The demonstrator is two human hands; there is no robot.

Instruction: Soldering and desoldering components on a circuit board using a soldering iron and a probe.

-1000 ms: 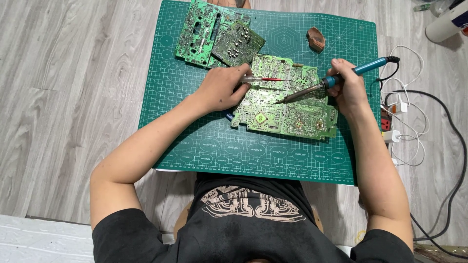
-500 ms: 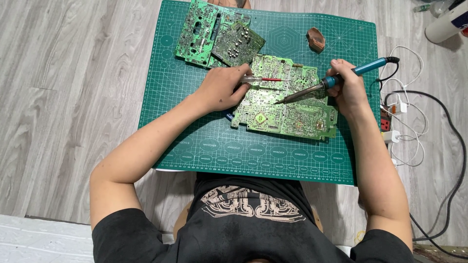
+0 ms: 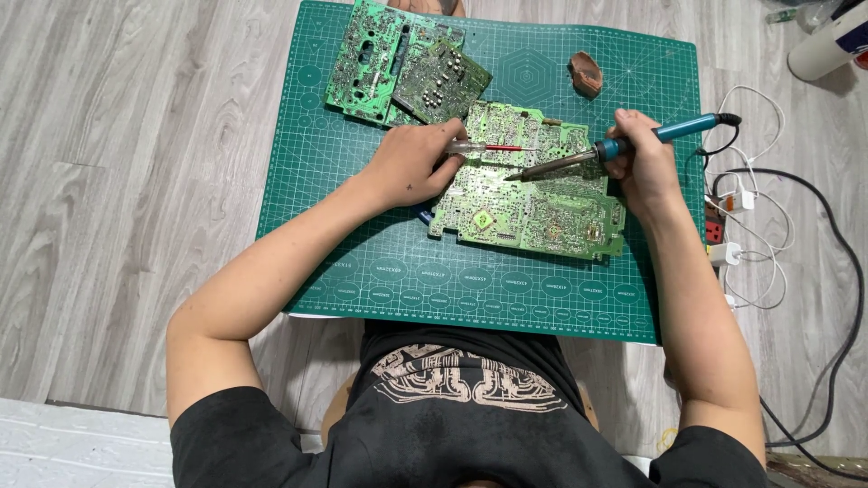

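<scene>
A: Circuit board (image 3: 529, 194), green, solder side up, lies flat on the green cutting mat (image 3: 506, 298), right of centre. Soldering iron (image 3: 624, 145) in the right hand (image 3: 644, 163), fingers closed round the blue handle, tip slanted down to the board's upper middle.

B: And the other hand?

A: Left hand (image 3: 411, 163) rests on the board's left edge, pinching a thin clear-and-red probe tool (image 3: 488, 147) that points right, toward the iron's tip. The two tips sit near each other, not quite touching as far as I can tell.

B: Step in hand?

A: By my reading, work on one joint: iron on it, tool ready alongside. Next move would want steady wrists and the board kept pinned.

B: Pose?

A: Both forearms angled in from below, elbows wide, hands apart.

B: Around it?

A: Two more boards (image 3: 402, 63) stacked at the mat's top left; a small brown lump (image 3: 585, 72) top right; white cables (image 3: 759, 208) on the floor to the right.
</scene>
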